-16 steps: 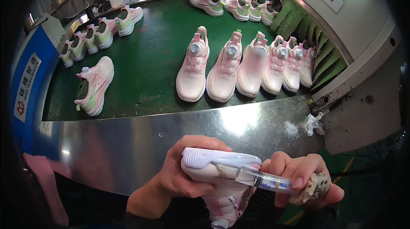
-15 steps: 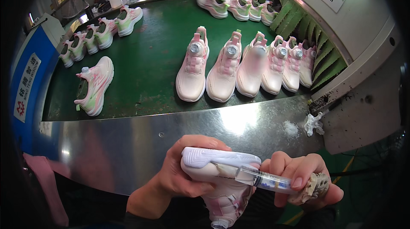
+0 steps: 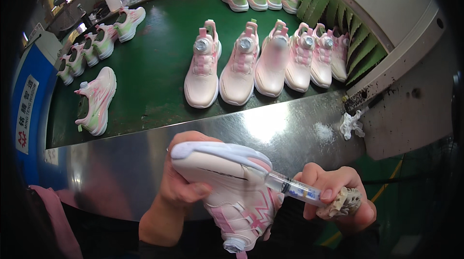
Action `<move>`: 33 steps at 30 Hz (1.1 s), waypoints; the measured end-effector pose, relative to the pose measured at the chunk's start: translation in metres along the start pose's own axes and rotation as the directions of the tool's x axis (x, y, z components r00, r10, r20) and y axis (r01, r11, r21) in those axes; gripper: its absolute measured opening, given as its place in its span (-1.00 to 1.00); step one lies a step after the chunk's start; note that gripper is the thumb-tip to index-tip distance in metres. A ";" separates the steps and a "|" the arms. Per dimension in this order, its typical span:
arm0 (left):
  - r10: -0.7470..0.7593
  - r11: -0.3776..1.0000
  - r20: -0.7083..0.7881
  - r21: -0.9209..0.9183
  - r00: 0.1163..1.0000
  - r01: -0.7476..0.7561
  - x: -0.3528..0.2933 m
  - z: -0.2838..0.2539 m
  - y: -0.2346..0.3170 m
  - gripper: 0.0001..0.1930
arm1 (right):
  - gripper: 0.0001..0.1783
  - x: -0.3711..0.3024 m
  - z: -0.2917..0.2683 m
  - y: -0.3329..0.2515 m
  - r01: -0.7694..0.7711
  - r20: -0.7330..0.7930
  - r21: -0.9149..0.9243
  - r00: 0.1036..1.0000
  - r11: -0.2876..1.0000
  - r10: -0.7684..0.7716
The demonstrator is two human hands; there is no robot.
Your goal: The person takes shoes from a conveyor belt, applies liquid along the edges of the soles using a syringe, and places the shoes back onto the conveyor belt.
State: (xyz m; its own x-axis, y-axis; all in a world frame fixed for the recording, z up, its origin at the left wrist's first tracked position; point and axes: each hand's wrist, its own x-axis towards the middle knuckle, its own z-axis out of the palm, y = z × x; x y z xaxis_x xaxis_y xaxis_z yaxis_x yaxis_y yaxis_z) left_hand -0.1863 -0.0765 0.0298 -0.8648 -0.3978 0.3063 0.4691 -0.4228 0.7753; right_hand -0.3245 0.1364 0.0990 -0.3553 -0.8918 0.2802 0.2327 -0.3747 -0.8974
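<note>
Work on the shoe [image 3: 234,191] looks mid-step, i.e. started, prob not finished: your syringe [image 3: 292,188] has its tip at or just beside the sole edge [image 3: 222,151], so at least that spot's in hand; can't tell how much of the seam is done, nor if anything's coming out. Row of six shoes [image 3: 237,73] on the green belt [image 3: 150,80] ahead of your hands, plus a lone shoe [image 3: 99,102] fwd of your L hand, have no hand on them; can't tell if they're done or waiting. Your shoe's up btwn both hands, off the belt, tilted w/ sole uppermost and silvery dial [image 3: 233,245] hanging low, toward you. L hand [image 3: 179,179] grips it round the toe end, thumb on the upper; R hand [image 3: 338,189] is closed round the syringe's back end, w/ a lumpy off-white wrap [image 3: 344,204] in the same grip. Looks-wise: pale pink, nearly white upper, deeper pink straps & zigzag trim on the side, white sole w/ a pink patch near the tip. Thin dark line [image 3: 222,173] runs along the upper below the sole edge; mark or gap, can't tell.
</note>
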 end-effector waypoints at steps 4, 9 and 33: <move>-0.061 0.997 -0.112 -0.056 0.992 0.055 -0.002 -0.008 -0.005 -0.36 | -0.25 -0.014 -0.020 0.014 -0.063 0.108 0.303 0.994 0.951 0.031; -0.189 0.981 -0.177 -0.076 0.966 0.178 0.002 -0.003 -0.006 -0.29 | -0.26 -0.030 -0.031 0.026 -0.102 0.090 0.282 0.993 0.954 0.079; -0.117 0.969 -0.257 -0.242 0.959 0.053 -0.001 -0.047 -0.029 -0.36 | -0.36 -0.109 -0.044 0.053 -0.007 0.000 0.040 1.000 0.999 0.007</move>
State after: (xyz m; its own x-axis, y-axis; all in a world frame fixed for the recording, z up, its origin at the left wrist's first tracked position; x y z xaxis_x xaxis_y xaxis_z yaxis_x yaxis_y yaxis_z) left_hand -0.1903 -0.1017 -0.0189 -0.8385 -0.5415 0.0607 0.4516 -0.6283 0.6335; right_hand -0.3136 0.2249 0.0060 -0.3538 -0.8943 0.2739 0.2712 -0.3784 -0.8850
